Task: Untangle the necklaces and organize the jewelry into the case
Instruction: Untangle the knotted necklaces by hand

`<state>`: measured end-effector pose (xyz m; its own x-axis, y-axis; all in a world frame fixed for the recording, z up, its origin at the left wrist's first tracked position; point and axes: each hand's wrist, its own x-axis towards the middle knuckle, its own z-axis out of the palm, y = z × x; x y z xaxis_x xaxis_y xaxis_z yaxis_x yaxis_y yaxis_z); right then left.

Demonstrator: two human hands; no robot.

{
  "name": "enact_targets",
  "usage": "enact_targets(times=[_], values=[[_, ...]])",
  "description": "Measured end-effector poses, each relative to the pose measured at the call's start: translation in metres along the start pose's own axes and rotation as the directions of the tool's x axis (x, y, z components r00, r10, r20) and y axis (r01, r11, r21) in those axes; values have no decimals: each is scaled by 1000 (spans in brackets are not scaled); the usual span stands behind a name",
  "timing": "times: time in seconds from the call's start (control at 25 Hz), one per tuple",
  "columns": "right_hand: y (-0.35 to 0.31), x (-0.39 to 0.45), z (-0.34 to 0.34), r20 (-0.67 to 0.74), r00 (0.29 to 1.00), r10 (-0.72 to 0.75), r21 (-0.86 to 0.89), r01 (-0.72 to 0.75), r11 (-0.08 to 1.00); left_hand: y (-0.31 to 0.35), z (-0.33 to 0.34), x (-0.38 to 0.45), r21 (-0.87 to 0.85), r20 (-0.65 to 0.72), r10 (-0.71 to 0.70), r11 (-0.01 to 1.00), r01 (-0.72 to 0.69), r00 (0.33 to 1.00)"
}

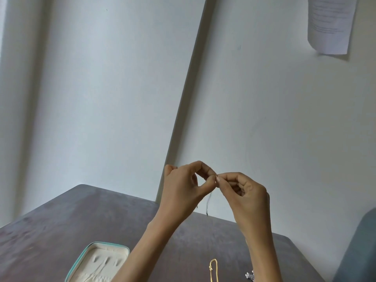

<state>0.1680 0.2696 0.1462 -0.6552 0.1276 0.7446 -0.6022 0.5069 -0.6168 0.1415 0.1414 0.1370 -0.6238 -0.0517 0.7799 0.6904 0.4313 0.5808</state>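
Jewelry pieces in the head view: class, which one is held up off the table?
The thin chain pinched between the left hand and right hand. The gold chain and the silver piece lie on the table.

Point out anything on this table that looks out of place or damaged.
Nothing looks damaged. The gold chain and a small silver piece lie loose on the table, outside the open case. Both hands pinch a thin chain above it.
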Motion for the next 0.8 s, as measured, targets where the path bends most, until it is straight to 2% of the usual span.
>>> enact_targets(times=[0.16,0.36,0.44,0.6,0.8], values=[[2,0,3,-71,997,-23,-20,22,1000,-5,-5,2,-214,101,-41,975,62,994],[2,1,4,-77,993,-89,23,91,996,0,-11,3,-494,141,-98,855,156,985],[1,1,3,-25,998,-64,79,65,995,0,-10,3,-565,160,-132,800,201,978],[-2,0,1,128,989,68,194,-92,977,-2,-11,3,-517,189,-115,833,198,975],[0,1,-4,84,989,119,156,-131,979,-4,-11,3,-344,157,-62,932,114,986]])
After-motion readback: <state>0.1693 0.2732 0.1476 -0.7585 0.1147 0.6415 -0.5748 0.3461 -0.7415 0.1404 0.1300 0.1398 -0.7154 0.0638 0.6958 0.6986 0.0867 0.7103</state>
